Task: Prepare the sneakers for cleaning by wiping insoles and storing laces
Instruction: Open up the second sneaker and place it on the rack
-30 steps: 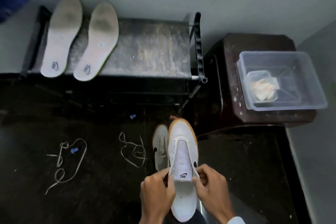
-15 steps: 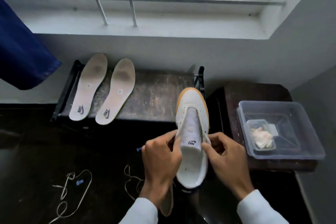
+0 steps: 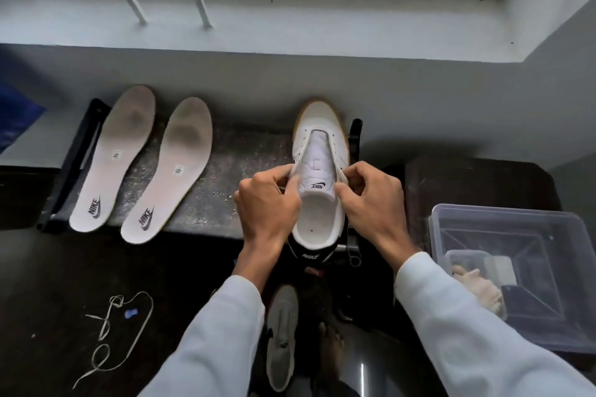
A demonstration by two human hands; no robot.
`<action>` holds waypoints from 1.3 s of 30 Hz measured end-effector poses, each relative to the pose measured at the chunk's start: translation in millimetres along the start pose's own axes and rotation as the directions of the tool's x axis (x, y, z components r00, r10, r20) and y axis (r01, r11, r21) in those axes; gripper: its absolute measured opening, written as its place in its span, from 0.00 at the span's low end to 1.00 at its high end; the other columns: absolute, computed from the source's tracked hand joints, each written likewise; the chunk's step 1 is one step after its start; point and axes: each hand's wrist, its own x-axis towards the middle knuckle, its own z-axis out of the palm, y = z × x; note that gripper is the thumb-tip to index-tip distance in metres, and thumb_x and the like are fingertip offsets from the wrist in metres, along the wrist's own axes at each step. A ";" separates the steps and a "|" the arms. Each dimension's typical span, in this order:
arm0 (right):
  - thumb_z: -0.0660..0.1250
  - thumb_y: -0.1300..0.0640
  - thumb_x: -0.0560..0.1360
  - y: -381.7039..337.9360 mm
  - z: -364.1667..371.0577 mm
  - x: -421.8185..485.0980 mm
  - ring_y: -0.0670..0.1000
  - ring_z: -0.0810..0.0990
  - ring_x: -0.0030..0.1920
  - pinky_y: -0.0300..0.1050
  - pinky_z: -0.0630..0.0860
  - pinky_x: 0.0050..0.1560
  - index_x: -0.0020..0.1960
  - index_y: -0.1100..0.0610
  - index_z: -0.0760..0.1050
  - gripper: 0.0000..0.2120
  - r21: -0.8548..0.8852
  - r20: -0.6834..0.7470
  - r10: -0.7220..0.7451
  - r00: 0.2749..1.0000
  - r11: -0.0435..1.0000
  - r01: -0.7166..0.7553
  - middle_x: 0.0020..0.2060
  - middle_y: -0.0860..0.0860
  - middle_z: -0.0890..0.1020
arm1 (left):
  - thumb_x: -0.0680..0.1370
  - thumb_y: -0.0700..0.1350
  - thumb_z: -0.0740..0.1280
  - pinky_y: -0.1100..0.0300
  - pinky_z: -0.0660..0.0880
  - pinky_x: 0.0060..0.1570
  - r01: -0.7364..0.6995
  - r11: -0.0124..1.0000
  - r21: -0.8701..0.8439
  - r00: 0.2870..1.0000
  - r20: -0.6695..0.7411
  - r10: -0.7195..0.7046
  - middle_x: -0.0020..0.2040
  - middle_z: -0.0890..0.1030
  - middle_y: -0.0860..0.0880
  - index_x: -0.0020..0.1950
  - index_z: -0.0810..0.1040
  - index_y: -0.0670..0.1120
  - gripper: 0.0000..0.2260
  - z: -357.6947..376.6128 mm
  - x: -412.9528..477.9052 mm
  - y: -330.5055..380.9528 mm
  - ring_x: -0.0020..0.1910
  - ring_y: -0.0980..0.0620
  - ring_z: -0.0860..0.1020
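A white laceless sneaker with a tan sole sits at the right end of a low dark rack. My left hand pinches its left collar edge and my right hand pinches the right edge, beside the tongue. Two white insoles lie side by side on the rack's left part. The second sneaker lies on the dark floor between my arms. One loose lace lies on the floor at the lower left.
A clear plastic bin holding a small tub and a pale cloth stands on a dark brown stand at the right. A white wall and window ledge run behind the rack. A small blue scrap lies by the lace.
Both hands lifted the sneaker from the floor, carried it forward and brought it onto the rack's right end. The camera tilted up, then partly back down.
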 end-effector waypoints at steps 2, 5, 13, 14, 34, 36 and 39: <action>0.70 0.55 0.71 3.0 -0.3 1.9 0.44 0.78 0.33 0.35 0.71 0.36 0.41 0.54 0.78 0.03 0.009 0.002 -0.004 1.000 1.000 0.004 0.32 0.45 0.80 | 0.73 0.48 0.73 0.53 0.80 0.45 -0.016 1.000 0.023 1.000 -0.003 0.016 0.41 0.87 0.48 0.50 0.86 0.52 0.07 2.5 1.6 0.8 0.43 0.44 0.85; 0.71 0.54 0.72 6.1 -0.6 1.6 0.42 0.79 0.35 0.34 0.74 0.37 0.44 0.53 0.80 0.03 0.042 0.015 -0.011 1.000 0.999 0.011 0.35 0.44 0.82 | 0.74 0.48 0.73 0.58 0.80 0.46 -0.012 0.999 0.035 1.000 0.000 0.012 0.43 0.88 0.50 0.52 0.86 0.53 0.08 2.6 -1.3 1.8 0.43 0.49 0.86; 0.69 0.55 0.77 -3.0 0.4 -54.2 0.49 0.73 0.61 0.37 0.70 0.64 0.63 0.58 0.76 0.16 -0.036 -0.100 -0.237 0.966 0.971 0.235 0.59 0.53 0.77 | 0.77 0.48 0.71 0.68 0.79 0.49 0.095 0.986 -0.140 0.994 -0.032 -0.100 0.49 0.87 0.54 0.55 0.86 0.49 0.09 -5.6 -35.8 -22.1 0.46 0.62 0.84; 0.69 0.57 0.76 -5.1 1.8 -70.3 0.51 0.73 0.63 0.37 0.67 0.66 0.63 0.60 0.76 0.16 -0.045 -0.109 -0.291 0.951 0.957 0.287 0.60 0.54 0.76 | 0.78 0.47 0.70 0.71 0.77 0.49 0.111 0.984 -0.137 0.991 -0.059 -0.120 0.50 0.87 0.54 0.55 0.86 0.48 0.09 -7.9 -48.6 -30.7 0.47 0.62 0.84; 0.55 0.42 0.78 171.6 206.7 -262.3 0.59 0.55 0.77 0.59 0.57 0.75 0.77 0.59 0.55 0.34 -0.450 0.763 0.115 0.636 0.801 0.395 0.77 0.58 0.58 | 0.80 0.50 0.63 0.52 0.77 0.56 0.277 0.839 0.469 0.687 0.514 -0.514 0.63 0.79 0.49 0.68 0.73 0.53 0.16 6.7 -252.5 -286.7 0.61 0.48 0.78; 0.51 0.38 0.75 202.9 242.0 -274.0 0.61 0.61 0.75 0.62 0.60 0.72 0.75 0.60 0.61 0.36 -0.510 0.748 0.152 0.647 0.755 0.413 0.74 0.59 0.65 | 0.80 0.53 0.62 0.51 0.77 0.55 0.247 0.819 0.518 0.615 0.570 -0.546 0.63 0.79 0.47 0.68 0.71 0.53 0.17 28.8 -249.7 -313.9 0.60 0.45 0.78; 0.56 0.39 0.71 253.7 298.9 -295.0 0.61 0.62 0.73 0.60 0.54 0.70 0.71 0.61 0.68 0.36 -0.536 0.744 0.163 0.648 0.725 0.433 0.71 0.58 0.71 | 0.79 0.53 0.65 0.51 0.71 0.62 0.095 0.805 0.586 0.511 0.665 -0.545 0.74 0.69 0.45 0.79 0.57 0.52 0.30 66.2 -247.6 -347.6 0.68 0.42 0.73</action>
